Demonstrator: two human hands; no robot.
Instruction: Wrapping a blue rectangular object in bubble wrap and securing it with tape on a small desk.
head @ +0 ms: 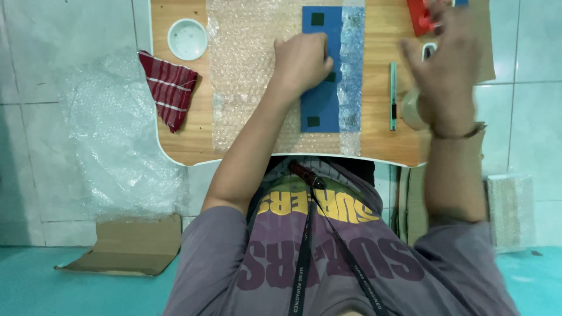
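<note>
Left hand (301, 58) closed, knuckles pressing blue board (322, 88) on bubble wrap (246, 82) at table centre | right hand (448, 70) open, blurred, over tape roll (413, 108) at 3 o'clock | risk: board may slide if pressure lifts; teal cutter (393, 96) may be knocked.

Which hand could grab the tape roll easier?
The right hand, probably. It hovers blurred right over the tape roll beside the cutter. The left hand is busy, pressing on the blue board on the bubble wrap.
</note>
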